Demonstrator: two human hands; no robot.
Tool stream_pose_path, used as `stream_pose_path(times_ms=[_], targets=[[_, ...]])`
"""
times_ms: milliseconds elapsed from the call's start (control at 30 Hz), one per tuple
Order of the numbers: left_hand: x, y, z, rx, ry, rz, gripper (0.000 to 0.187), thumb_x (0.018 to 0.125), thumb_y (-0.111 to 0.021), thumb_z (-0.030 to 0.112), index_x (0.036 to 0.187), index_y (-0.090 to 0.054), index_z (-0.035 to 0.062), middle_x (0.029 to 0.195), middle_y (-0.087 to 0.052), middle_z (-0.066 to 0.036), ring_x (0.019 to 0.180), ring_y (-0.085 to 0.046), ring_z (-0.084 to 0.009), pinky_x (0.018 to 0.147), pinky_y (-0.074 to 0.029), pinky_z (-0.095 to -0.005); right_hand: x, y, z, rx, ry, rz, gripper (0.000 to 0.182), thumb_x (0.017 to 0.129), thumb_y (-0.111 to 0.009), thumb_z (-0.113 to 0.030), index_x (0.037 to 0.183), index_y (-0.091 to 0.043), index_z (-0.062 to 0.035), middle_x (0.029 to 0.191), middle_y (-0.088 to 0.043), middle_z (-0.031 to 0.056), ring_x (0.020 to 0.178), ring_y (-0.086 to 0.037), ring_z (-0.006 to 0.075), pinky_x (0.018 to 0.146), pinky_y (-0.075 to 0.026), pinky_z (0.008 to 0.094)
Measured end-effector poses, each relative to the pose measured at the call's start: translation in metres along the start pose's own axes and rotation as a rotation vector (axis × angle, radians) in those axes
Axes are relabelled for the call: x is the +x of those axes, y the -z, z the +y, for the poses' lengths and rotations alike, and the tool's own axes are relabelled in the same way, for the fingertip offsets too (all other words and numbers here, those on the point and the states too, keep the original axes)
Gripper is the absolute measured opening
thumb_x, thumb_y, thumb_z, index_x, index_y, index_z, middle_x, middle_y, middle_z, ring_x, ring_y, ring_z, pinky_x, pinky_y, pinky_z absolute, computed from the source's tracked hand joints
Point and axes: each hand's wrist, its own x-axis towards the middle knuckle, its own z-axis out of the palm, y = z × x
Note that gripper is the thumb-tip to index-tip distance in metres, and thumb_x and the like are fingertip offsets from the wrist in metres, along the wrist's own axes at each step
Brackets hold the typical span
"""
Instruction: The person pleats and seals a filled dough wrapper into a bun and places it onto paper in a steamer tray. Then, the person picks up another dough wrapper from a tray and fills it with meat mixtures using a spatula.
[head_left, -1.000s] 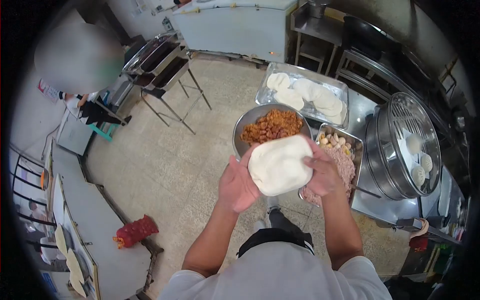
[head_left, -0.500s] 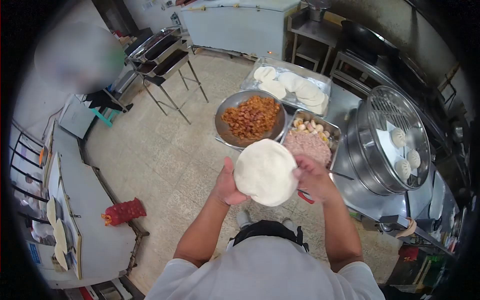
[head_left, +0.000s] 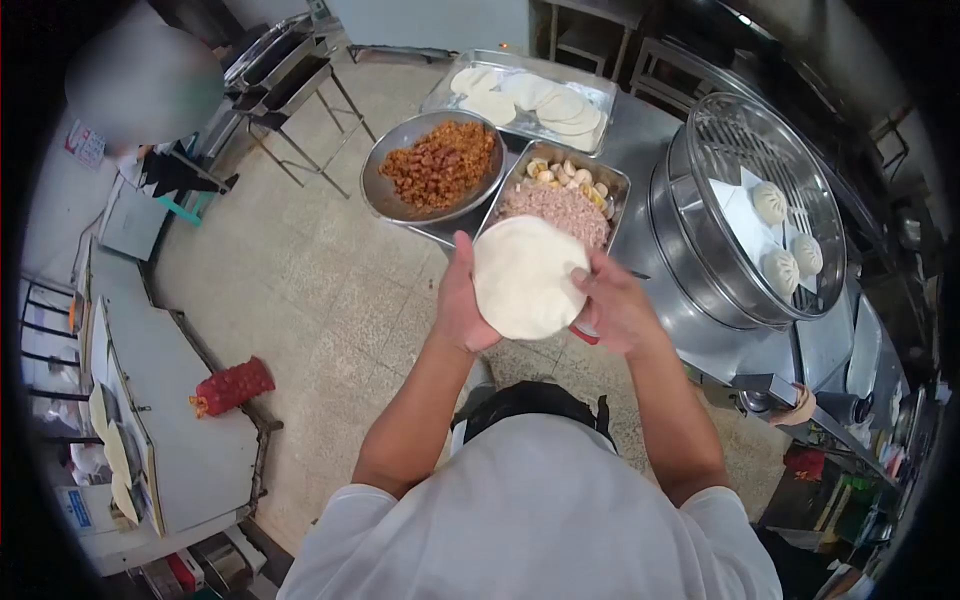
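A flat round dough wrapper (head_left: 528, 282) is held up in front of me, its pale face toward the camera. My left hand (head_left: 468, 305) supports it from the left and below, with the thumb raised at its edge. On the opposite side my right hand (head_left: 612, 303) pinches the rim between thumb and fingers. Just beyond the dough lies a metal tray of minced meat (head_left: 560, 210), with peeled eggs (head_left: 570, 178) at its far end. Left of that tray, a metal bowl (head_left: 375, 192) holds a reddish-brown chunky filling (head_left: 440, 165).
More dough rounds (head_left: 562, 108) lie in a large tray (head_left: 435, 97) at the back. To the right, a steamer (head_left: 690, 250) holds several pleated buns (head_left: 780, 270). A red mesh sack (head_left: 235, 387) rests at left. Another person (head_left: 150, 175), blurred, is at the far left.
The view has shifted, so the bowl, trays and steamer appear higher and farther left. The dough stays between both hands, which now appear closer to the meat tray.
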Motion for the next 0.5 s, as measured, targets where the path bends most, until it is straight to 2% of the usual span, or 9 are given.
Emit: stream_pose_path(times_ms=[67,133,200,233,300,333,400,433,500], targets=[[-0.007,-0.012,0.0,-0.249,-0.136,-0.251,0.1,0.083,-0.052,0.074,0.149,-0.031,0.0009,0.149,-0.041,-0.02,0.136,-0.042,-0.0388,0.112,-0.034,-0.0559,0.002,0.007,-0.017,-0.142,0.339,-0.089,0.041,0.096,-0.06,-0.017,0.134,-0.049,-0.0045,0.119,-0.06,0.0087,0.1,-0.065,0.019,0.076,-0.059,0.0358],[-0.011,-0.003,0.005,-0.248,-0.161,-0.298,0.098,0.085,-0.053,0.071,0.149,-0.032,0.0003,0.149,-0.04,-0.02,0.136,-0.041,-0.039,0.112,-0.033,-0.0558,-0.002,0.002,-0.024,-0.074,0.336,-0.085,0.046,0.093,-0.063,-0.013,0.135,-0.047,-0.0035,0.12,-0.06,0.0092,0.105,-0.063,0.0188,0.075,-0.059,0.0354],[-0.014,0.027,0.007,-0.155,0.003,-0.233,0.095,0.086,-0.055,0.067,0.149,-0.031,0.0009,0.15,-0.04,-0.02,0.137,-0.04,-0.039,0.113,-0.032,-0.0555,-0.005,-0.01,-0.012,-0.177,0.136,-0.083,0.048,0.093,-0.063,-0.012,0.136,-0.045,-0.0018,0.12,-0.059,0.0092,0.104,-0.062,0.0162,0.078,-0.057,0.0319],[-0.021,0.046,0.0,-0.164,0.015,-0.221,0.095,0.086,-0.055,0.067,0.149,-0.031,0.0009,0.15,-0.04,-0.02,0.137,-0.04,-0.039,0.113,-0.032,-0.0555,0.0,-0.01,0.012,-0.168,0.121,-0.073,0.048,0.093,-0.063,-0.012,0.136,-0.045,-0.0018,0.12,-0.059,0.0092,0.104,-0.062,0.0162,0.078,-0.057,0.0319],[-0.034,0.073,-0.004,-0.011,0.091,-0.004,0.09,0.088,-0.058,0.061,0.149,-0.031,0.0004,0.149,-0.042,-0.02,0.136,-0.042,-0.038,0.113,-0.033,-0.0546,0.025,-0.008,0.055,-0.345,0.199,-0.097,0.049,0.093,-0.064,-0.013,0.138,-0.045,-0.0037,0.123,-0.058,0.0087,0.105,-0.06,0.016,0.084,-0.054,0.0319],[-0.042,0.07,0.0,-0.007,0.098,-0.008,0.09,0.088,-0.058,0.061,0.149,-0.031,0.0004,0.149,-0.042,-0.02,0.136,-0.042,-0.038,0.113,-0.033,-0.0546,0.022,-0.022,0.044,-0.34,0.204,-0.091,0.049,0.093,-0.064,-0.013,0.138,-0.045,-0.0037,0.123,-0.058,0.0087,0.105,-0.06,0.016,0.084,-0.054,0.0319],[-0.06,0.067,0.009,-0.232,-0.065,-0.243,0.083,0.09,-0.062,0.051,0.148,-0.031,-0.0006,0.147,-0.044,-0.02,0.134,-0.045,-0.037,0.113,-0.034,-0.0536,0.014,-0.047,0.024,-0.221,0.21,-0.263,0.05,0.093,-0.065,-0.013,0.138,-0.045,-0.0039,0.123,-0.059,0.0089,0.108,-0.058,0.0159,0.091,-0.049,0.0323],[-0.063,0.077,0.012,-0.244,-0.076,-0.236,0.083,0.09,-0.062,0.051,0.148,-0.031,-0.0006,0.147,-0.044,-0.02,0.134,-0.045,-0.037,0.113,-0.034,-0.0536,0.019,-0.034,0.016,-0.425,0.237,-0.28,0.05,0.093,-0.064,-0.018,0.139,-0.048,-0.0061,0.117,-0.061,0.0069,0.105,-0.059,0.0146,0.089,-0.05,0.0319],[-0.069,0.103,0.021,-0.173,0.054,-0.064,0.084,0.087,-0.067,0.045,0.148,-0.031,0.0,0.148,-0.043,-0.02,0.134,-0.045,-0.0375,0.113,-0.034,-0.0539,0.028,-0.013,0.001,-1.163,0.548,0.019,0.042,0.091,-0.065,-0.018,0.13,-0.056,-0.0075,0.114,-0.062,0.0105,0.102,-0.061,0.0189,0.085,-0.051,0.034]])
